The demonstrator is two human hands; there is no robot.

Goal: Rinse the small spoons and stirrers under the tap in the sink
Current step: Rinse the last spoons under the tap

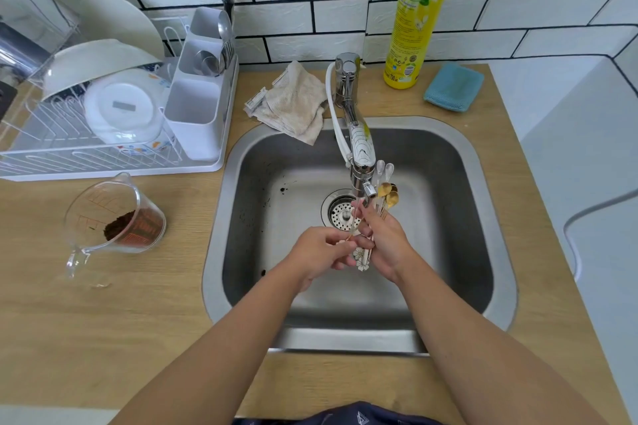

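Over the steel sink, my right hand grips a bundle of small spoons and stirrers. Their gold and clear bowls point up beside the tap's nozzle. Flower-shaped handle ends stick out below my fingers. My left hand pinches one thin stirrer that slants up toward the nozzle. Both hands are close together above the drain. I cannot make out running water.
A white dish rack with bowls and a cutlery holder stands at left. A measuring jug with brown grounds lies tipped on the wooden counter. A cloth, yellow detergent bottle and blue sponge sit behind the sink.
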